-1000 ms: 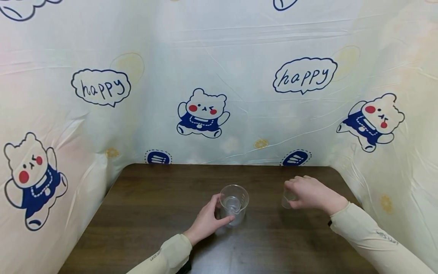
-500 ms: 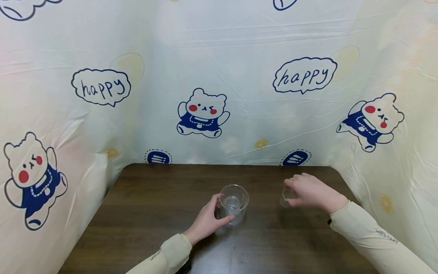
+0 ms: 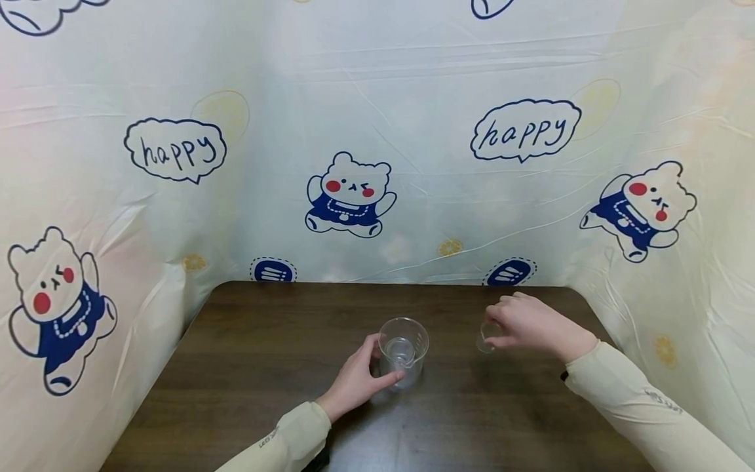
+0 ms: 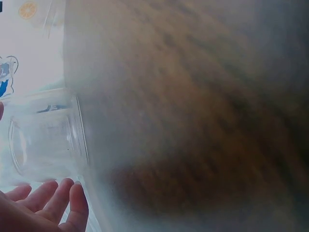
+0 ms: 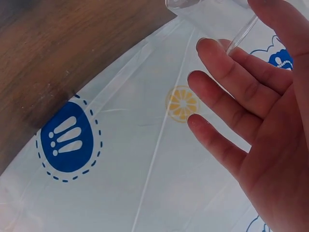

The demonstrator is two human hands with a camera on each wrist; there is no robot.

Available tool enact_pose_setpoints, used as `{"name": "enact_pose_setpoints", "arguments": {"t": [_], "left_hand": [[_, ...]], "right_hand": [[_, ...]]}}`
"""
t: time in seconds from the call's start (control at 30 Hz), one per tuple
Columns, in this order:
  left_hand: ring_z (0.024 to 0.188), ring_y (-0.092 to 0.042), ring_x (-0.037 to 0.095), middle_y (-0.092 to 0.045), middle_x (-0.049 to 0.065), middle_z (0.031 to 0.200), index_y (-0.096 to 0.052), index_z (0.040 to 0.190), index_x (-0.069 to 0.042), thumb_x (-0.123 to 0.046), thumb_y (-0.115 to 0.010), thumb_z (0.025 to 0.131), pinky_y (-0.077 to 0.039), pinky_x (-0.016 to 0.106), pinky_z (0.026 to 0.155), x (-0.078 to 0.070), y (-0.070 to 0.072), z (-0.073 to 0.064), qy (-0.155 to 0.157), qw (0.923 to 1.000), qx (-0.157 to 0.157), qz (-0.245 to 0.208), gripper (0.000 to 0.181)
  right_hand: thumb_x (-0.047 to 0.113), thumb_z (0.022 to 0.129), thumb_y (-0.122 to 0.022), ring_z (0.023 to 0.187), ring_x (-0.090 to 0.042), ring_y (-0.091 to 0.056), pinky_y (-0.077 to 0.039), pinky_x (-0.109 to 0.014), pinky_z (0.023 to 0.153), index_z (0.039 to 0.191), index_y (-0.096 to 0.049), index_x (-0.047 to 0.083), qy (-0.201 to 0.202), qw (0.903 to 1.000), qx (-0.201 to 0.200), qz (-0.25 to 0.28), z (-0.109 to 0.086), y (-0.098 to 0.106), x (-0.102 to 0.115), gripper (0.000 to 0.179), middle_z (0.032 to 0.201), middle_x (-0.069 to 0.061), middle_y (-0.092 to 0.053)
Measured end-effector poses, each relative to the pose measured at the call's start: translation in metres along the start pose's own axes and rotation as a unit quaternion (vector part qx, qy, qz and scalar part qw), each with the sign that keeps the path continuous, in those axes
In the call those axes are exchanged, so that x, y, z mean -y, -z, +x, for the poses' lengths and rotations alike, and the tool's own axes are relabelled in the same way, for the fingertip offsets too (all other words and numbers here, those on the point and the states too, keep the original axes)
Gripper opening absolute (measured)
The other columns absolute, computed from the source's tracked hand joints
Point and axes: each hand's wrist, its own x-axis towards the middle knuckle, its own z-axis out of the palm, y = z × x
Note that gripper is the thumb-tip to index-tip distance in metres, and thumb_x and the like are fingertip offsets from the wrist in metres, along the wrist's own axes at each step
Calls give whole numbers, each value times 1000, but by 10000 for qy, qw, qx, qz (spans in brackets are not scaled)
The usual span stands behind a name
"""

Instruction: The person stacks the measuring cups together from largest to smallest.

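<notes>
A clear beaker with printed markings stands upright on the table in the head view. Inside it sits a smaller clear vessel. My left hand holds the beaker from its left side, thumb on the near wall and fingers around the back. In the left wrist view, fingers lie along the beaker wall. Off to the right, my right hand pinches a small clear glass near its rim, just above the table and tilted. The right wrist view shows the glass between thumb and index finger, with the other fingers extended.
The dark brown wooden table reaches back to a pale printed curtain with bears and "happy" bubbles. This curtain encloses the table's back and both sides.
My right hand has moved slightly left and away from me, carrying the small glass, which has swung left and tilted more. The left hand and the beaker have stayed in place.
</notes>
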Motion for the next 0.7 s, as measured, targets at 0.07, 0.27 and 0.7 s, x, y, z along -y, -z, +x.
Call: {"name": "enact_pose_setpoints", "arguments": {"t": [0.07, 0.27, 0.7], "left_hand": [[112, -61, 22, -65, 4, 117, -47, 145, -13, -51, -83, 86, -49, 44, 90, 0, 0, 0, -11, 10000, -6, 4, 79], [113, -61, 23, -65, 4, 119, -47, 145, -13, -52, -83, 86, -49, 46, 91, 0, 0, 0, -12, 10000, -13, -30, 79], [113, -60, 24, -65, 4, 118, -47, 145, -13, -51, -83, 87, -48, 45, 90, 0, 0, -1, -3, 10000, 24, -48, 78]], "right_hand": [[38, 85, -86, 67, -8, -48, -46, -34, 66, 84, -68, 17, 65, 10000, -19, 11, 2, 2, 1, 27, 67, 15, -49], [36, 84, -85, 67, -7, -47, -44, -32, 66, 84, -70, 17, 148, 9999, 25, 41, 8, 7, 4, 24, 65, 16, -49], [33, 83, -86, 70, -7, -47, -45, -33, 71, 90, -72, 15, 265, 9995, 123, 133, 18, 6, 8, 24, 68, 16, -50]]}}
